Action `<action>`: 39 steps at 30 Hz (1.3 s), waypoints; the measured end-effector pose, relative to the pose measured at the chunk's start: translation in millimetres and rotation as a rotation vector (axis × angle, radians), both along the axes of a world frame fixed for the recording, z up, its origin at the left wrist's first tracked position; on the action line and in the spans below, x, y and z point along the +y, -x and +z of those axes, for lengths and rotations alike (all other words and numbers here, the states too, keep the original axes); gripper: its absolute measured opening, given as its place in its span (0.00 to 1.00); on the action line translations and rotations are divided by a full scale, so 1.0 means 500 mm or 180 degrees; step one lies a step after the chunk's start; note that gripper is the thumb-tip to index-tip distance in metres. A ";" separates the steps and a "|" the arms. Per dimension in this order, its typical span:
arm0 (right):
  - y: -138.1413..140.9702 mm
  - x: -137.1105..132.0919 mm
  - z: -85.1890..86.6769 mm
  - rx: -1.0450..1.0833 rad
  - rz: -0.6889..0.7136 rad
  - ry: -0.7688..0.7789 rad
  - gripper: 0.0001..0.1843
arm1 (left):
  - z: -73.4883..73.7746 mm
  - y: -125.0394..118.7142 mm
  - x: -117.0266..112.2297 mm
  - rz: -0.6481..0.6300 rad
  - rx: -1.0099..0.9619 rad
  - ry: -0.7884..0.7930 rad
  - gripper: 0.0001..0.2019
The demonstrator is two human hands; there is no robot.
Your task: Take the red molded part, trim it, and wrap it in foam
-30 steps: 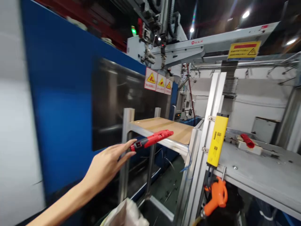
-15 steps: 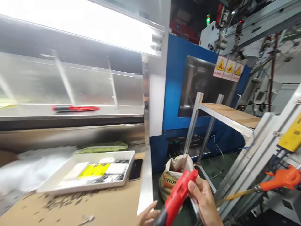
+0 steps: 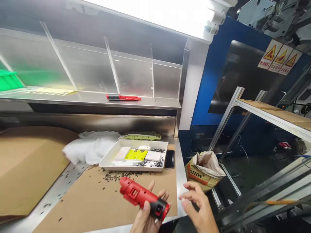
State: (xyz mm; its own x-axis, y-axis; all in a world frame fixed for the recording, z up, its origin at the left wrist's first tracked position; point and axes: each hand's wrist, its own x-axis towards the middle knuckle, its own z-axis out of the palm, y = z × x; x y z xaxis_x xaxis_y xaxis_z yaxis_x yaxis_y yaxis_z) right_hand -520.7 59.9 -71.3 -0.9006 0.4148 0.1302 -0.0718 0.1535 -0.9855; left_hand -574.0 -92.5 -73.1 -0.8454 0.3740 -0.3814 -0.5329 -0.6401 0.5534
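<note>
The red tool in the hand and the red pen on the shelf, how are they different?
The red tool is chunky; the red pen is thin. The tool is held in the left hand above the cardboard; the pen lies flat on the metal shelf, untouched. Both are red with black parts.

White rectangular tray (image 3: 109,160) of labels on brown cardboard sheet (image 3: 92,200), black phone (image 3: 169,159) beside it; red marker pen (image 3: 123,97) on steel shelf (image 3: 97,103); tan paper sack (image 3: 205,170) on floor.
</note>
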 end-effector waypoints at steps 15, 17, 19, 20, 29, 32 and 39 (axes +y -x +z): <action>0.276 -0.337 -0.067 -0.0009 -0.0225 0.1149 0.32 | -0.027 0.224 -0.195 0.0219 0.0163 0.0284 0.45; 0.298 -0.361 -0.059 0.0098 -0.0147 0.1311 0.29 | -0.030 0.243 -0.213 0.0260 0.0162 0.0290 0.45; 0.319 -0.381 -0.052 0.0200 -0.0042 0.1459 0.27 | -0.033 0.261 -0.229 0.0286 0.0145 0.0291 0.46; 0.329 -0.389 -0.049 0.0236 0.0013 0.1536 0.26 | -0.034 0.268 -0.237 0.0296 0.0126 0.0293 0.47; 0.392 -0.432 -0.048 -0.0025 0.0290 0.1500 0.24 | -0.064 0.319 -0.276 0.0553 0.0068 0.0116 0.43; 0.403 -0.428 -0.052 -0.0119 0.0336 0.1394 0.24 | -0.081 0.329 -0.272 0.0605 0.0045 0.0050 0.38; 0.448 -0.415 -0.047 -0.0128 0.0371 0.1365 0.27 | -0.080 0.361 -0.264 0.0726 0.0327 0.0412 0.38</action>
